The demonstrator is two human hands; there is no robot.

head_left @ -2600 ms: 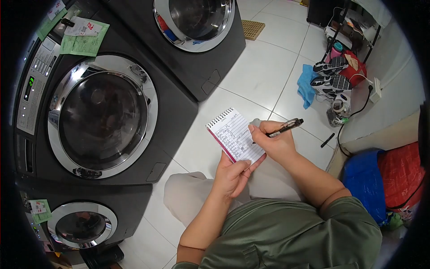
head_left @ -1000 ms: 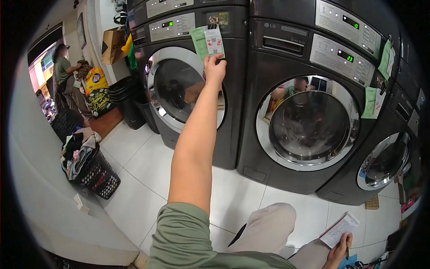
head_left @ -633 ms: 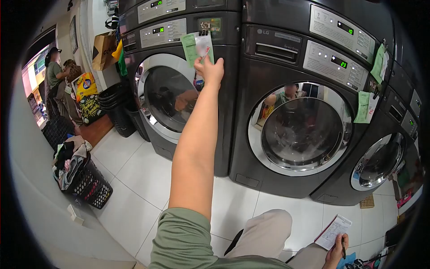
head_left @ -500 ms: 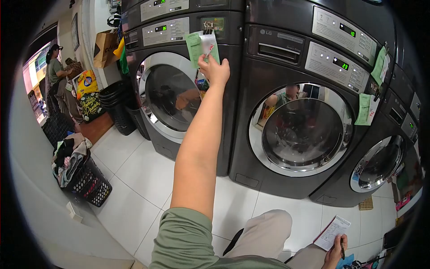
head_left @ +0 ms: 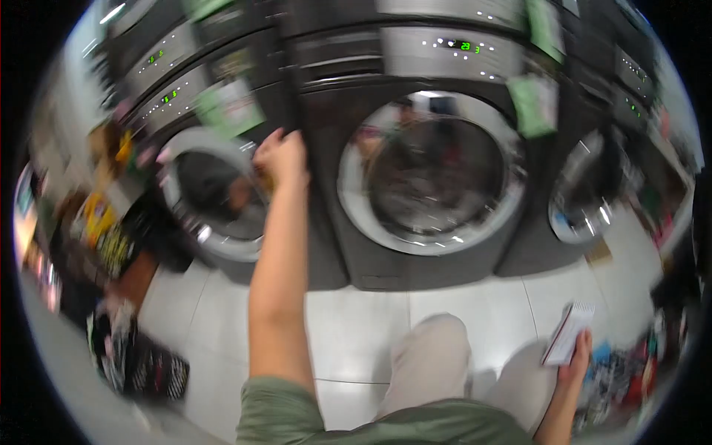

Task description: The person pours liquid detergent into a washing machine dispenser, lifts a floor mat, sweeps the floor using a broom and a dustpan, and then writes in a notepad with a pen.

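My left hand (head_left: 280,159), blurred, is raised in front of the left dark washing machine (head_left: 315,252). Its fingers are bent but apart, and nothing shows in them. Just above and left of it, green and white paper slips (head_left: 230,108) hang over the machine's front, apart from the fingers. Low on the right, my right hand (head_left: 577,357) is closed on a spiral notepad (head_left: 567,334), tilted above my knee. A pen cannot be made out in that hand now.
The middle washing machine (head_left: 437,271) has a round glass door and a lit display (head_left: 465,47). More slips (head_left: 534,106) hang at its right side. A dark laundry basket (head_left: 157,372) with clothes stands at lower left; bags (head_left: 100,211) lie behind it.
My left hand has let go of the slips and drawn down from them. My view has swung right and lower. The notepad in my right hand has tipped more upright.
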